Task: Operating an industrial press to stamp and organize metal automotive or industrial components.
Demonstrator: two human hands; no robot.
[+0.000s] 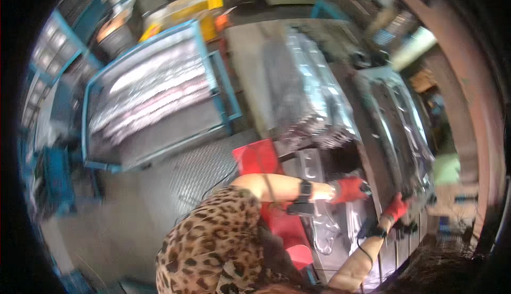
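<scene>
Both my hands wear red gloves with darker finger ends and reach over a workbench at the right. My left hand (pixel 348 189) looks closed at the bench's middle; a small dark and pale spot shows at its fingertips, and I cannot make out what it holds. Farther right, my right hand (pixel 395 208) is by the dark fixture (pixel 380 161), its fingers smeared by motion. Shiny formed metal pieces (pixel 324 230) lie just below my left hand. A larger pile of shiny metal parts (pixel 319 81) spreads over the bench beyond it.
A blue-framed bin (pixel 151 159) holding stacked metal parts stands at the left. Red seat-like panels (pixel 258 156) sit between my body and the bench. Blue shelving (pixel 69 44) lines the far left, beyond the patterned metal floor plate (pixel 175 187). A thick brownish beam (pixel 460 81) runs down the right.
</scene>
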